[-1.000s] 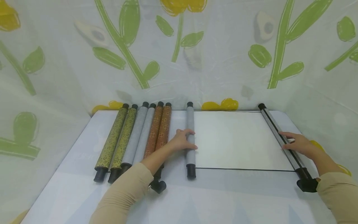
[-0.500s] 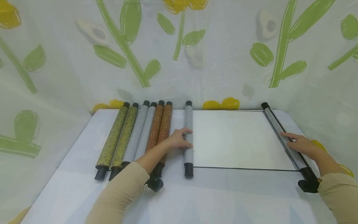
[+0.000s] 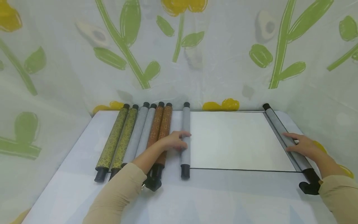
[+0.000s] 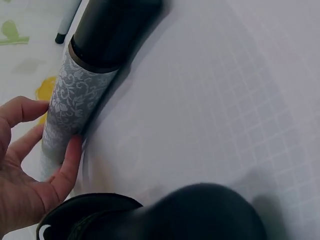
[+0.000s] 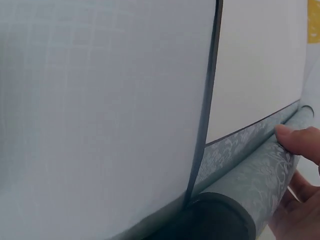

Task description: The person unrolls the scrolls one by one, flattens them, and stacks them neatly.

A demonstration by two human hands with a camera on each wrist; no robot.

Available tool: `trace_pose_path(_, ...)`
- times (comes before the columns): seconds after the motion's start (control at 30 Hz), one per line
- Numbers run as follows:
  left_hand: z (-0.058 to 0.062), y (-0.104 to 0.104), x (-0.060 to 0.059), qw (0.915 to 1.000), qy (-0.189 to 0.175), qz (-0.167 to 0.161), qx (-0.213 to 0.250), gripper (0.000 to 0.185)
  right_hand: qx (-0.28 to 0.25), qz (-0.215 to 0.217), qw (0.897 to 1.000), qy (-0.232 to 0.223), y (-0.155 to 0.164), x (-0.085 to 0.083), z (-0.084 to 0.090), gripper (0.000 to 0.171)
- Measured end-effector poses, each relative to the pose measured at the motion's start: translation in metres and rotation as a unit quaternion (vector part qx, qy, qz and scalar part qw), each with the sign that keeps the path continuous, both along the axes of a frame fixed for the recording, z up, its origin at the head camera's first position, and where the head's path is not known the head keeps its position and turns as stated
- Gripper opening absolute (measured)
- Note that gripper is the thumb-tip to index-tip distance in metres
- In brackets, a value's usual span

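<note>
A partly unrolled scroll lies on the table, its white paper [image 3: 229, 140] edged with thin dark lines. My left hand [image 3: 175, 140] holds the left grey brocade roll [image 3: 185, 119], thumb on one side and fingers on the other. The left wrist view shows the floral weave of that roll [image 4: 75, 92] and its black end knob [image 4: 112, 32]. At the far right, my right hand [image 3: 305, 147] grips the right grey roll [image 3: 279, 123], thumb on top. A strip of grey brocade [image 5: 235, 142] lies flat between the right roll and the paper in the right wrist view.
Left of the scroll lie several closed rolls side by side: yellow-green ones [image 3: 112, 140], grey ones [image 3: 137, 133] and brown patterned ones [image 3: 166, 121]. The white table [image 3: 212, 199] meets a hanging sheet [image 3: 223, 71] printed with plants along its back edge.
The left roll has shifted a little to the left with my left hand. At the right, the roll has turned outward, and a wider flat grey strip shows beside the paper.
</note>
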State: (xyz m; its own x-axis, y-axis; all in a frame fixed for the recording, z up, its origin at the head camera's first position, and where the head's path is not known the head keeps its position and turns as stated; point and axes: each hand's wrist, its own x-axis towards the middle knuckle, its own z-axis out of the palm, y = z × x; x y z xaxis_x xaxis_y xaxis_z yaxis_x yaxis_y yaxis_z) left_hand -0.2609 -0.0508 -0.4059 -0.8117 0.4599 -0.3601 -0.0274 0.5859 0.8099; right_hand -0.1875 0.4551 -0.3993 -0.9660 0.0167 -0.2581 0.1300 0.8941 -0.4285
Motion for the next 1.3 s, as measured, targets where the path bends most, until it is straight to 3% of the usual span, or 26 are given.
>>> trace_pose_path(0.17, -0.005, 0.003, 0.003, 0.9978, 0.051, 0.014, -0.040, 0.056, 0.019, 0.003, 1.000, -0.011, 0.004, 0.000, 0.004, 0.071)
trace_pose_path(0.3, -0.011, 0.009, 0.007, 0.9899, 0.116, 0.035, -0.073, 0.061, 0.017, 0.011, 1.000, -0.005, 0.006, 0.001, 0.006, 0.069)
trace_pose_path(0.4, -0.012, 0.011, 0.010, 0.9861, 0.139, 0.049, -0.076, 0.063, 0.018, 0.011, 1.000, 0.005, 0.006, -0.001, 0.006, 0.068)
trace_pose_path(0.63, -0.007, 0.013, 0.015, 0.9837, 0.147, 0.063, -0.083, 0.058, 0.029, 0.026, 0.999, 0.013, 0.007, -0.004, -0.001, 0.057)
trace_pose_path(1.0, -0.007, 0.014, 0.018, 0.9796, 0.147, 0.048, -0.128, 0.051, 0.028, 0.018, 0.999, 0.009, 0.012, -0.001, -0.010, 0.063)
trace_pose_path(1.3, -0.006, 0.008, 0.019, 0.9752, 0.176, 0.021, -0.133, 0.069, 0.012, 0.002, 1.000, 0.014, 0.011, 0.001, -0.010, 0.064)
